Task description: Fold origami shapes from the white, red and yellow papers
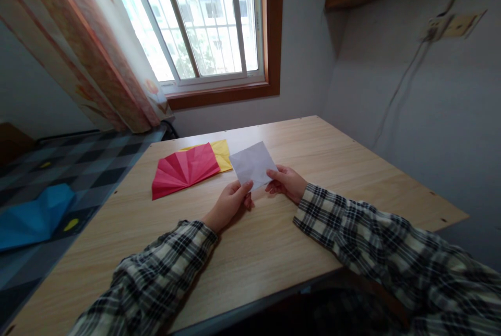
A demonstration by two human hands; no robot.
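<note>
Paper, white point(253, 164) and roughly square, is held out over the middle of the wooden table point(250, 258), tilted so that one corner points to the near side. The left hand point(229, 203) pinches it at that near corner, thumb on top and fingers curled underneath. The right hand point(288, 182) is clamped on its right corner in the same way, the thumb pressed on the upper face. Whether the sheet's far edge touches the tabletop, I cannot tell.

Just to the left lies a red sheet point(186, 169) with creases that spread like a fan; it partly covers a yellow sheet point(222, 154) on its far right side. Well apart at the far left, a folded blue sheet point(37, 216) rests on a checked cloth point(102, 161) beside the table. Both forearms wear plaid sleeves point(156, 268). On the far side are a window point(211, 23) and, to its left, a patterned curtain point(105, 44).
</note>
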